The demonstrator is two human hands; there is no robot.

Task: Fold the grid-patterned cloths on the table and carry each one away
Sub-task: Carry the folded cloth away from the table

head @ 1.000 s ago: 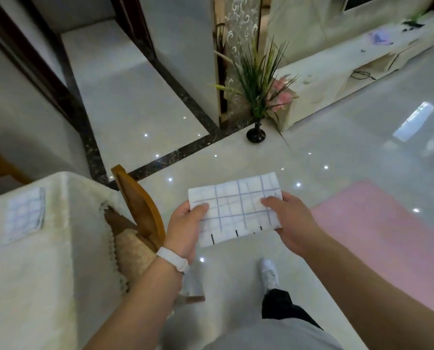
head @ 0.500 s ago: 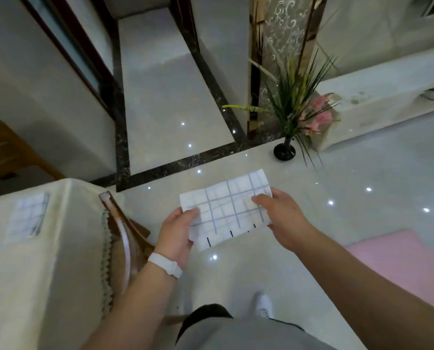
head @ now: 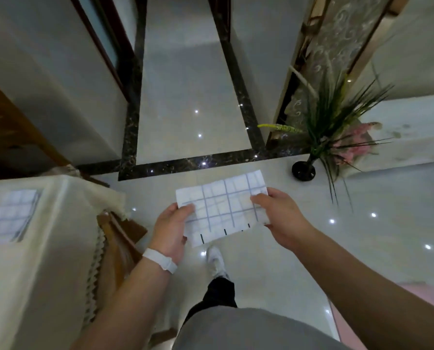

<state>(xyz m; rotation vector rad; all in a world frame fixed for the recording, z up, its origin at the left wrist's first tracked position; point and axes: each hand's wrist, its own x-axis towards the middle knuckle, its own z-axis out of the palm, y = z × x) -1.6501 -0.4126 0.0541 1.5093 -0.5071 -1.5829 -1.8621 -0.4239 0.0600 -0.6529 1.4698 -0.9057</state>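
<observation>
Glossy floor (head: 362,248) reflecting lights. Folded grid cloth (head: 223,205) being held: left grip (head: 170,228) pinching one end, right grip (head: 284,218) other; fingers beneath hidden. Blurred second cloth (head: 11,215) lying on worktop (head: 46,274).

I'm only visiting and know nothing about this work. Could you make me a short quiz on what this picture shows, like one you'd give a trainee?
1. True or false: the left hand and the right hand each grip one end of the folded cloth, which is held off the table.
2. Where does the other cloth lie? A) on the table B) in a basket C) on a shelf
3. Fill in: the white wristband is on the ___ wrist.
Key: 1 true; 2 A; 3 left.
</observation>
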